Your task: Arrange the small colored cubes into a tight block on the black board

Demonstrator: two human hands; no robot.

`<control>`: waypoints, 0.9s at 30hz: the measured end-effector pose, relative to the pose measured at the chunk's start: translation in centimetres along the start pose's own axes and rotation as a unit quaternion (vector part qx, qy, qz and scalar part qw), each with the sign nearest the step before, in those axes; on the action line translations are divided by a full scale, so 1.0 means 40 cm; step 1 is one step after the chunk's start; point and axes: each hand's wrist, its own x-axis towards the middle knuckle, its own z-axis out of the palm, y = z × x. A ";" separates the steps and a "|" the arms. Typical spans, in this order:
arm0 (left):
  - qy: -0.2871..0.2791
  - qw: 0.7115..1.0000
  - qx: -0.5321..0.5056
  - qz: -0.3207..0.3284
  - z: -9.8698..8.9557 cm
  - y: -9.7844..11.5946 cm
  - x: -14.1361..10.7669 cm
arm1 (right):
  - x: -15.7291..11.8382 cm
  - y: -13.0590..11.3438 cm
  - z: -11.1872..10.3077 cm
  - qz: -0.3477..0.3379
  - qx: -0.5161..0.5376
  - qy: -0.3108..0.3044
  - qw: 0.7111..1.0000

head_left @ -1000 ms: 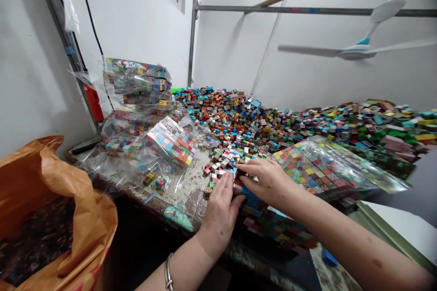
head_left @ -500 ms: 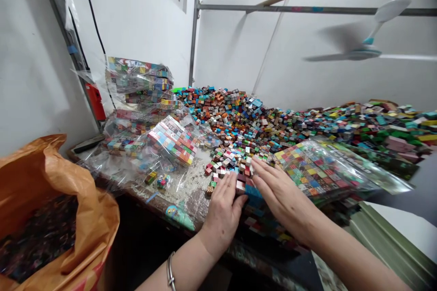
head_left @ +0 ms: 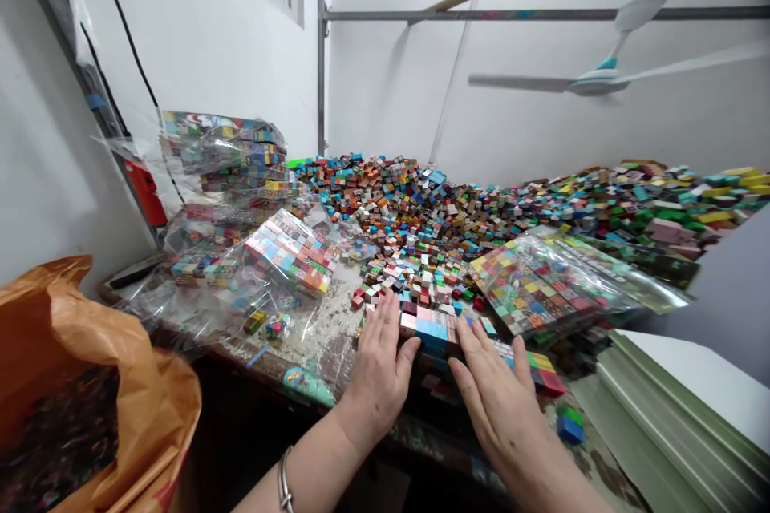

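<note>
1 long block of small patterned cubes (head_left: 434, 326) lies along the near edge of the table (head_left: 338, 307), partly covered, showing pink, white and light blue, with yellow, green and red at its right end.

There are two hands (head_left: 376, 365) (head_left: 499, 393), one bracelet (head_left: 284, 485), one orange bag (head_left: 147, 385) and one fan (head_left: 597, 82) (blocks (head_left: 391, 200) beyond counting).

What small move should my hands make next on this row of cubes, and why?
Probably slide the right hand out to the row's right end and press lightly toward the left hand. The left hand sits at the left end of the row of cubes, while the right lies across its middle, leaving the red cubes beyond it without a hand against them.
</note>
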 end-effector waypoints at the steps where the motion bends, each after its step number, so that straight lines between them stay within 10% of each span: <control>1: 0.006 0.999 0.032 0.023 -0.005 0.001 0.004 | 0.000 0.000 0.002 0.000 -0.004 0.003 1.000; 27: -0.089 0.958 0.147 0.229 -0.015 0.057 0.088 | -0.200 0.052 -0.086 0.127 0.096 0.006 0.987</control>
